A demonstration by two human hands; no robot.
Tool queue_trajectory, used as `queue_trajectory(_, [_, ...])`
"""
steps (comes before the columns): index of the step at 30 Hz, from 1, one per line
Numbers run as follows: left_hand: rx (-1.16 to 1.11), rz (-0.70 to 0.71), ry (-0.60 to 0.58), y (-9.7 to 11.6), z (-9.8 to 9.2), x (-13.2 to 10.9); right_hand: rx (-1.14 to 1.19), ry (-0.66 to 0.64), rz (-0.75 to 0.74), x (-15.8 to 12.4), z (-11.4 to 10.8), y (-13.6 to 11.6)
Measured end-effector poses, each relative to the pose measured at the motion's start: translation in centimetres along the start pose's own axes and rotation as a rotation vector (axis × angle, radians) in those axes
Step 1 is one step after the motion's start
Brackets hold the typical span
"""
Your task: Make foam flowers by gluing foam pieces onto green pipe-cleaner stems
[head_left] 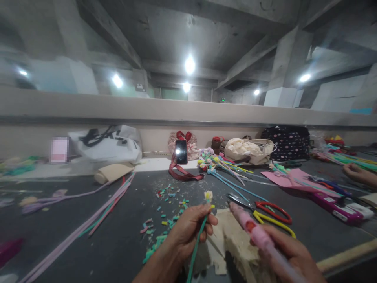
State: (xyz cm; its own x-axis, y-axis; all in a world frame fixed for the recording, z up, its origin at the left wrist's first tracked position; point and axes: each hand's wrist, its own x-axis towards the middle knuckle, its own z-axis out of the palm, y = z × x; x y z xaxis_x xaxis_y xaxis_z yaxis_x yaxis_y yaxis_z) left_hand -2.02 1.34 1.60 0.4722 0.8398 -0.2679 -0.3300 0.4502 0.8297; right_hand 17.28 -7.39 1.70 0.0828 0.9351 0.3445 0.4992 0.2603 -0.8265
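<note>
My left hand point(197, 226) pinches a green pipe-cleaner stem point(196, 251). A small cream-and-yellow flower point(208, 195) tops the stem, with a short yellow piece beside my fingertips. My right hand point(290, 251) is wrapped round a pink glue gun point(259, 232), whose tip points up and left, apart from the flower. Scissors point(273, 212) with one red and one yellow handle lie just beyond the glue gun. Under my hands is a torn, stained piece of cardboard point(226, 228). Small cut pipe-cleaner bits point(167, 216) are scattered left of the flower.
At the back stand a phone point(181, 152) against a patterned pouch, a pile of pipe-cleaner flowers point(210, 159), and several bags. Long lilac pipe cleaners point(76, 224) lie at left. To the right are a pink sheet point(297, 180), a purple tool point(337, 208) and another person's hand point(357, 173).
</note>
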Motion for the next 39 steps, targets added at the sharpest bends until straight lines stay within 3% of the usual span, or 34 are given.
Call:
queue_trajectory(5, [-0.039, -0.011, -0.039, 0.6, 0.0, -0.3, -0.537, -0.217, -0.297, 0.9, 1.0, 1.0])
queue_trajectory(8, [0.024, -0.023, -0.103, 0.4, 0.3, -0.6, -0.642, -0.21, -0.373, 1.2, 1.0, 1.3])
queue_trajectory(10, [0.068, -0.002, -0.158, 0.1, 0.5, -0.6, -0.544, -0.144, -0.378, 1.6, 1.0, 0.6])
queue_trajectory(14, [0.122, 0.057, -0.239, -0.5, 0.5, -0.4, -0.172, -0.09, -0.175, 2.9, 1.7, -1.3])
queue_trajectory(16, [0.132, 0.052, -0.248, -0.7, 0.5, -0.3, -0.067, -0.079, -0.149, 3.5, 2.5, -1.8])
queue_trajectory(20, [0.137, 0.037, -0.255, -0.9, 0.7, -0.4, -0.042, -0.068, -0.261, 3.9, 3.6, -1.9])
queue_trajectory(25, [0.109, 0.061, -0.219, -1.0, 1.4, -0.8, -0.058, -0.079, -0.273, 3.7, 3.6, -1.5])
queue_trajectory(32, [0.101, 0.067, -0.207, -1.3, 1.6, -0.8, -0.085, -0.105, -0.208, 3.6, 3.8, -1.1])
queue_trajectory(39, [0.041, -0.012, -0.152, -1.0, 1.2, -0.5, 0.165, -0.117, -0.036, 3.8, 3.0, -0.9])
